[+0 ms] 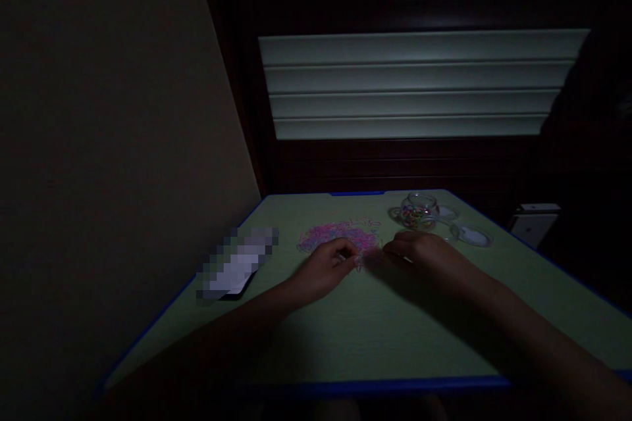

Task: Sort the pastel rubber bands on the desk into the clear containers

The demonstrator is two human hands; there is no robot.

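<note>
The pink and purple pile (340,234) lies just beyond the left hand (328,266)'s curled fingers; its hold is unclear.

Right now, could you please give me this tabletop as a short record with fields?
left hand: beside the pile, fingers curled; grip unclear
right hand: right of the pile, fingertips lowered; grip unclear
pile: small pink and purple pieces, spread loosely
jar: clear, upright, multicoloured contents
table: pale green top, blue edging
far left item: pixelated, unidentifiable
light: dim
</note>
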